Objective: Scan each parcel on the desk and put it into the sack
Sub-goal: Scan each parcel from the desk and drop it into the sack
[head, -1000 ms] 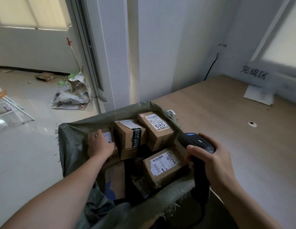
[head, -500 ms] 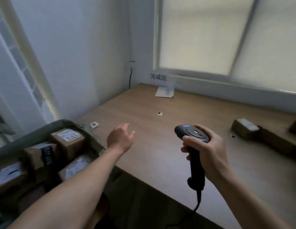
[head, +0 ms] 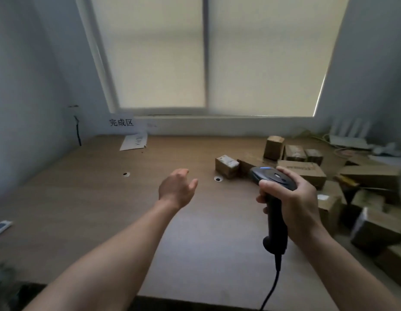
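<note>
Head view: brown cardboard parcels [head: 343,182] lie clustered at the desk [head: 94,209] right side, blurred, partly cropped. Right hand [head: 291,198] fingers grip the black scanner [head: 273,198]. Left hand [head: 176,188] hovers spread, holding nothing.

Pale grey walls [head: 27,63], wide blind-covered window [head: 206,52] glowing softly, white sill [head: 217,125], dim room

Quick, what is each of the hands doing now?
Left hand: open, empty, over the desk.
Right hand: closed around the scanner.
</note>
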The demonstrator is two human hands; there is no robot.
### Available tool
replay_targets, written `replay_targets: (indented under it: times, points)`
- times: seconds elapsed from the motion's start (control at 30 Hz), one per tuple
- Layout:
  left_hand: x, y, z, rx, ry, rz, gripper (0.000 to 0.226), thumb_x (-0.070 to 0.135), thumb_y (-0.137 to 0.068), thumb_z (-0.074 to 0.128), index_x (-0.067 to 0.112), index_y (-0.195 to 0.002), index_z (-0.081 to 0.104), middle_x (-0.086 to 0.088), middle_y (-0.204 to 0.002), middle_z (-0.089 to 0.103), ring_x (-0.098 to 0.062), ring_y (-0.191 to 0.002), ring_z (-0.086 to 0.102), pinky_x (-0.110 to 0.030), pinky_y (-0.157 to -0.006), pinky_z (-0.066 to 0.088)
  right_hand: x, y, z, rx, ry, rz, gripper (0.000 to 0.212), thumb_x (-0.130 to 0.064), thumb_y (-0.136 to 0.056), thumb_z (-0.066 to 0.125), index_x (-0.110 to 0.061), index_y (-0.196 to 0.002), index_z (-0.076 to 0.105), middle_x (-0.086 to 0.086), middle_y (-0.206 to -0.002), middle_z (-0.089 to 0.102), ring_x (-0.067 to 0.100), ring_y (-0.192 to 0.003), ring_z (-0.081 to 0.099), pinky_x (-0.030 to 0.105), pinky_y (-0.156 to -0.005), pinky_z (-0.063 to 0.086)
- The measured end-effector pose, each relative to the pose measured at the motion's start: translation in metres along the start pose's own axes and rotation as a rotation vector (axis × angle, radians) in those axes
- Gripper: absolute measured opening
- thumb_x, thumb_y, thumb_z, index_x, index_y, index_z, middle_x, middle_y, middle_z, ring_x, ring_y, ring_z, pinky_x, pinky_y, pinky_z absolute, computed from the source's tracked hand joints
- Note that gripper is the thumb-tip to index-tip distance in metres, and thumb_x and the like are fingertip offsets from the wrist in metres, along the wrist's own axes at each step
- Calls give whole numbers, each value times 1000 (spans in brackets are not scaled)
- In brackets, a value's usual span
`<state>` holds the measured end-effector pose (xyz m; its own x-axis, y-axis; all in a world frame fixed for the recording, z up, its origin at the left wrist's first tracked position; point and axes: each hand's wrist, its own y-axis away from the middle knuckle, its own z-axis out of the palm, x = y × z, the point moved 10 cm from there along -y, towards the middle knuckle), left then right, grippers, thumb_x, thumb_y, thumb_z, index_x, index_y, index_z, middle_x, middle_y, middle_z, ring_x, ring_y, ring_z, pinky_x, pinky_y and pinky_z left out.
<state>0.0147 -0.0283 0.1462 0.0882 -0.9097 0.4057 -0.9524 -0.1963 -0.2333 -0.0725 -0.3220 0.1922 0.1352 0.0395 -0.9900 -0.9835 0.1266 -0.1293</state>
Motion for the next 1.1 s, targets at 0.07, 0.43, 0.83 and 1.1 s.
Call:
replay_targets:
  times: [0.07,0.43,0.83,1.1]
  points:
    - [22,-17,21,-28,2,33,55,45,-97,58,13,-142,54,-7,-148,53,-24,-136,49,-33,-106,40,4,-13,-23,55,9,3,65,-13,-81,80,-13,-140,53,13,-97,72,30,-75,74,40,-60,57]
    - [50,-156,139,-222,-2,60,71,57,-87,68,10,-138,53,-10,-141,55,-26,-132,49,-36,-103,42,57,-144,-40,189,89,29,58,-12,-80,80,-11,-134,59,13,-96,72,23,-64,71,28,-49,55]
    - [34,-338,316,-482,-34,41,92,73,-64,77,20,-134,52,-7,-134,50,-26,-127,45,-41,-100,47,180,-306,1,262,161,235,69,-13,-80,81,-20,-142,51,12,-95,73,33,-75,73,41,-62,57]
    - [43,-397,399,-588,-155,20,128,80,-60,75,23,-158,15,-18,-164,7,-39,-150,9,-53,-113,28,234,-336,-15,332,189,346,71,-11,-78,82,-20,-141,53,10,-91,74,32,-75,73,42,-62,57]
